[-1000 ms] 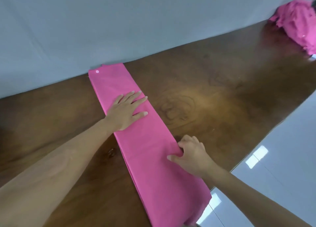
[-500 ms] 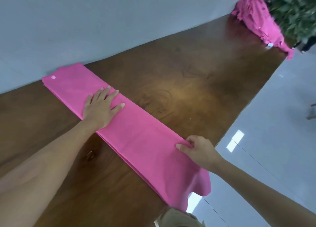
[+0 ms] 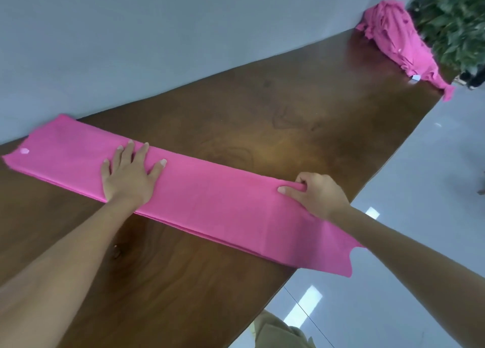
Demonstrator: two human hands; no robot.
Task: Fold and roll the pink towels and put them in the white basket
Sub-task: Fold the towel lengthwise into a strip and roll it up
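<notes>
On the brown table [image 3: 288,106] your long folded pink towel [image 3: 210,198] runs from 9 to 4 o'clock. A towel pile [image 3: 396,38] waits at 1 o'clock. Your left hand [image 3: 128,179], spread flat, pins it; your right hand [image 3: 317,195] pinches it, likely to start rolling.

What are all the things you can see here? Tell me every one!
folded towel: 1, pink, long strip across the table, one end over the edge
towel pile: 1 heap, pink, far end of the table
table: 1, dark brown wood
plant: 1, green, behind the towel pile
wall: 1, grey, behind the table
floor: 1, pale grey, right side
khaki clothing: 1 piece, bottom edge
left hand: 1, flat on the folded towel
right hand: 1, pinching the folded towel
</notes>
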